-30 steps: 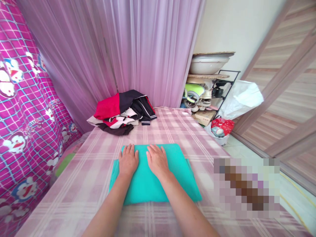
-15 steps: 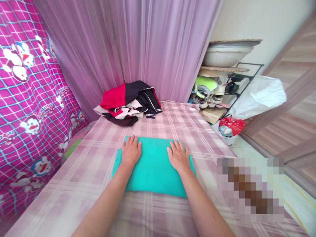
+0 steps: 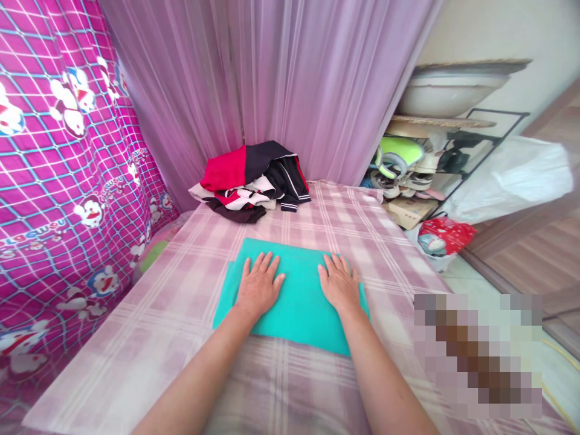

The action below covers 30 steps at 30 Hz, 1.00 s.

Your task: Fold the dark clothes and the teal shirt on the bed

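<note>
A folded teal cloth (image 3: 299, 302), perhaps a garment, lies flat in front of me on the plaid-covered surface (image 3: 190, 302). On its left part rests my left hand (image 3: 260, 284), palm down with the fingers spread. My right hand (image 3: 339, 282) presses flat near the cloth's right edge, its fingers also apart. Neither hand grips anything. A narrow layer of the same teal fabric sticks out past the top fold at the left and right sides. What garment it is cannot be told.
A heap of red, navy and white clothes (image 3: 256, 181) lies at the back against the purple curtain (image 3: 290, 84). A pink patterned cloth (image 3: 67, 181) hangs at left. On the right stand a shoe rack (image 3: 453, 145), a white bag (image 3: 516, 175) and a blurred-out patch (image 3: 475, 356).
My left hand has slid inward over the teal cloth, away from its left edge. The right hand stays flat near the right edge. The whole view has shifted slightly.
</note>
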Available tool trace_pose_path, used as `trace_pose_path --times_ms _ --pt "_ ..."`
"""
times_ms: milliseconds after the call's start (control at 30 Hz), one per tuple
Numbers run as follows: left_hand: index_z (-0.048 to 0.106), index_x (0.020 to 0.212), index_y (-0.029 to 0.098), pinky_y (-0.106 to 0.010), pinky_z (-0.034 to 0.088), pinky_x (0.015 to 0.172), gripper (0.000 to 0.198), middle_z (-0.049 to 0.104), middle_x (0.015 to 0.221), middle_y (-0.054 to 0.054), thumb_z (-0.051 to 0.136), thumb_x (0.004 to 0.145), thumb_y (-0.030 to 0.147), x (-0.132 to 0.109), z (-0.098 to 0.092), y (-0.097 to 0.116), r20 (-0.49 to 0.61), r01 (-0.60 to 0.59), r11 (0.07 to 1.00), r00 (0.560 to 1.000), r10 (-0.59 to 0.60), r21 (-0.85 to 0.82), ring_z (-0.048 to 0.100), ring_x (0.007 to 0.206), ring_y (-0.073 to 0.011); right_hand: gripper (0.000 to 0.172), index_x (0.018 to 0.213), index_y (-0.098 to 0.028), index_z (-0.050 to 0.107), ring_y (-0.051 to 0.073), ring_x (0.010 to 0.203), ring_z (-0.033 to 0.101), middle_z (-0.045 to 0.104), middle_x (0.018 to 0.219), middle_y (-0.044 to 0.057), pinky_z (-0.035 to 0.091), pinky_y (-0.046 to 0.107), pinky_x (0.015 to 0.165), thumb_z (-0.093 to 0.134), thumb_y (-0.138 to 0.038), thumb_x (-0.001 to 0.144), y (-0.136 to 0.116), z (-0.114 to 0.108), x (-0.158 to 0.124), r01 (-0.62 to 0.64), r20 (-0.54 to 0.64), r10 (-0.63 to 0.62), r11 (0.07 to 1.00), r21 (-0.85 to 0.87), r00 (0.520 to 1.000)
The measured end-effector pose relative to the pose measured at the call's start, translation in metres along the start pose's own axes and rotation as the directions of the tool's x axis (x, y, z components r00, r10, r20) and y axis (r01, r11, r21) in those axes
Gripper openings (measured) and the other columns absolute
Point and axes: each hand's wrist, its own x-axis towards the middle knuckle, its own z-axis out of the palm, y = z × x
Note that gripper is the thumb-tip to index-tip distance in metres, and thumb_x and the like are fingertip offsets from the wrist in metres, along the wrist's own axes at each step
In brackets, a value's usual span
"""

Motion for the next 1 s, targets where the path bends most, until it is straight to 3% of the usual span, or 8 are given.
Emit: trace_pose_path --times_ms 100,200,767,1000 --pt "0.044 0.147 0.026 -0.051 0.024 0.12 0.054 0.041 0.155 -0.005 0.032 0.099 0.048 -0.008 0.001 -0.02 -0.043 0.018 1.0 0.999 -0.018 0.004 0.032 0.145 -0.0262 0.058 0.152 -0.022 0.038 0.025 0.148 0.021 0.033 0.159 0.006 0.021 0.053 0.116 0.019 -0.043 0.102 0.0 0.0 0.0 0.001 -0.003 -0.001 1.0 -0.011 1.0" --pt "0.046 0.146 0.024 -0.05 0.025 0.12 0.055 0.043 0.154 -0.006 0.032 0.099 0.048 -0.012 0.005 -0.027 -0.078 0.015 1.0 0.997 -0.016 -0.005 0.034 0.145 -0.0266 0.058 0.152 -0.022 0.038 0.024 0.148 0.021 0.033 0.159 0.006 0.022 0.052 0.116 0.019 -0.043 0.102 -0.001 0.0 0.0 -0.004 -0.002 0.004 1.0 -0.015 1.0" --pt "0.043 0.148 0.014 -0.048 0.029 0.118 0.063 0.04 0.155 -0.01 0.033 0.098 0.051 -0.01 0.012 -0.028 -0.065 0.103 0.993 0.992 -0.106 -0.053 0.033 0.145 -0.0296 0.054 0.15 -0.023 0.04 0.023 0.147 0.023 0.033 0.159 0.004 0.024 0.049 0.116 0.024 -0.042 0.102 -0.001 -0.002 -0.001 -0.012 -0.004 0.012 0.999 -0.035 1.0" --pt "0.045 0.146 0.014 -0.05 0.032 0.117 0.062 0.042 0.154 -0.011 0.034 0.097 0.05 -0.01 0.013 -0.027 -0.103 0.093 0.995 0.99 -0.096 -0.035 0.035 0.144 -0.0308 0.053 0.146 -0.021 0.047 0.024 0.145 0.028 0.041 0.155 0.007 0.027 0.047 0.114 0.027 -0.042 0.101 0.004 0.005 0.0 0.02 -0.077 -0.02 1.0 -0.012 0.997"
